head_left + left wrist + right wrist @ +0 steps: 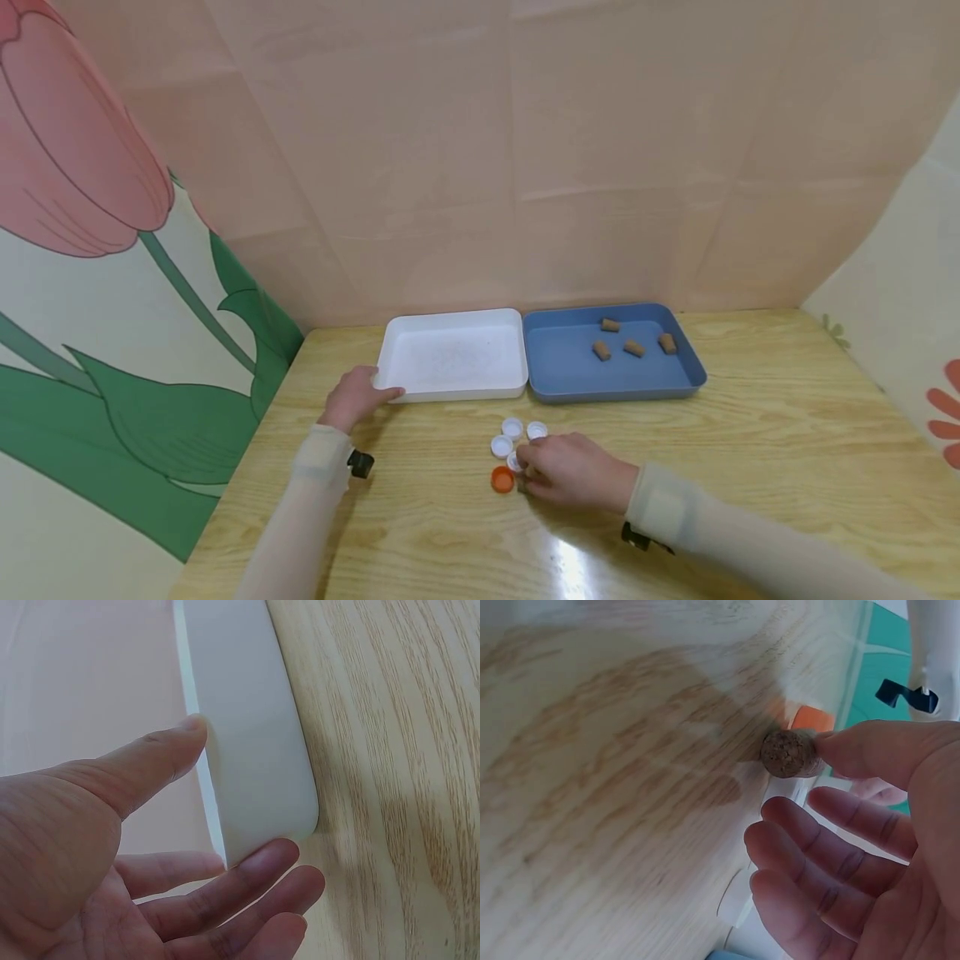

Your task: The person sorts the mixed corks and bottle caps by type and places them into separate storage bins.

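Note:
At the front left corner of the white tray, my left hand holds the edge. In the left wrist view its thumb lies on the front rim, with the fingers around the corner against the outer side. My right hand is low over the table beside the bottle caps. A brown cork is at its thumb tip in the right wrist view; the other fingers are apart from it. Several white caps lie in a cluster, one partly hidden by the right fingers. An orange cap sits nearest me.
Right of the white tray, touching its side, stands a blue tray with several corks inside. Both trays are near the back of the wooden table, close to a pink cloth backdrop. A tulip-patterned panel borders the left side.

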The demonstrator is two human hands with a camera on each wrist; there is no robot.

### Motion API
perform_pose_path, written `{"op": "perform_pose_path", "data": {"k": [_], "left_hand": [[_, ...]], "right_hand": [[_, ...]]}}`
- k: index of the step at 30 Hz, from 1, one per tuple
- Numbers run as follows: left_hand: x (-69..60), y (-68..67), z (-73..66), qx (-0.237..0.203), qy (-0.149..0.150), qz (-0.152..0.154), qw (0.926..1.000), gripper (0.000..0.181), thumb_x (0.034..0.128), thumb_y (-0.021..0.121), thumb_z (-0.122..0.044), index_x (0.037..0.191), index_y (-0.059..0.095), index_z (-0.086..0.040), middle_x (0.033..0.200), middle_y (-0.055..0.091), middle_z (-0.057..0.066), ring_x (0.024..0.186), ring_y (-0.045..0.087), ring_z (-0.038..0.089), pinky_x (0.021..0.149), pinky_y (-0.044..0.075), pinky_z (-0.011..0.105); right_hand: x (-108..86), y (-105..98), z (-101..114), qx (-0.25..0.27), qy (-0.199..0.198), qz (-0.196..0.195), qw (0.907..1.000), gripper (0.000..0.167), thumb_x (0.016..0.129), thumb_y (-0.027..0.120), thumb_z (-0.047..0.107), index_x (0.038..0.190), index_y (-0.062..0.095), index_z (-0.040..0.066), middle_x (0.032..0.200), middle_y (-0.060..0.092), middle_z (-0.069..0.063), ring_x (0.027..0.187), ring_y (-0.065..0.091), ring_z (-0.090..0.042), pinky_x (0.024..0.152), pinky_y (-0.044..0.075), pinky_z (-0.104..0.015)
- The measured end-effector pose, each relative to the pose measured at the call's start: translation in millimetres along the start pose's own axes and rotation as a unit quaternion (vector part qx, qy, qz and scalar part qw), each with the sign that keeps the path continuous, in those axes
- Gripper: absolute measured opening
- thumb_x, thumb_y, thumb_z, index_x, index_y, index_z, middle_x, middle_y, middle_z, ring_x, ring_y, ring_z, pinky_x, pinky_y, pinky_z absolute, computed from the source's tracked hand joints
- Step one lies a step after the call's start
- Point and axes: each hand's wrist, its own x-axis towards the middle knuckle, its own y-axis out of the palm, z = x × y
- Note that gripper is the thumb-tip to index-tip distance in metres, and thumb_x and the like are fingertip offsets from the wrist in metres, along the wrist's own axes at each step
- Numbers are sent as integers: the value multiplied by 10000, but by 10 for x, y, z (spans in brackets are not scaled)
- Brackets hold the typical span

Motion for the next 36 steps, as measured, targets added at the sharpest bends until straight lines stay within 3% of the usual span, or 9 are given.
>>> {"op": "perform_pose_path", "data": {"k": [5, 13, 21, 28, 36], "left_hand": [[7, 12, 15, -26, 16, -11, 10000, 571, 887, 738, -406, 1242, 637, 29, 1125, 682, 145, 865, 559, 249, 807, 482, 443], [2, 19, 9, -32, -7, 15, 10000, 664, 894, 726, -412, 1348, 568, 47, 1323, 612, 220, 1061, 593, 310, 938, 468, 518], [-11, 10, 0, -62, -17, 0, 10000, 623, 898, 725, -400, 1318, 593, 39, 1286, 632, 211, 1015, 595, 298, 912, 476, 506], [-11, 14, 20, -13, -42, 40, 10000, 715, 897, 723, -410, 1392, 519, 65, 1402, 545, 251, 1230, 549, 391, 1006, 436, 554], [1, 13, 26, 23, -31, 43, 10000, 728, 899, 717, -422, 1401, 511, 63, 1411, 538, 250, 1236, 544, 389, 1003, 438, 553]], "right_hand": [[0, 6, 16, 17, -104, 4, 9999, 196, 886, 739, 213, 804, 561, 227, 701, 449, 145, 602, 420, -15, 498, 368, -223], [-14, 0, 36, 85, -119, 92, 9999, 183, 880, 709, 139, 814, 565, 229, 734, 489, 145, 641, 452, -18, 518, 386, -236], [-24, 14, 22, -17, -225, 66, 9997, 171, 884, 717, 140, 828, 579, 224, 751, 503, 135, 650, 443, -14, 524, 383, -226], [-17, -15, 15, 6, -230, 113, 9997, 116, 883, 722, 145, 871, 626, 209, 786, 553, 119, 659, 471, -10, 541, 406, -225], [-19, -66, -21, -33, -134, -38, 9999, 109, 857, 702, 122, 856, 629, 202, 753, 552, 114, 624, 452, -10, 521, 394, -215]]}}
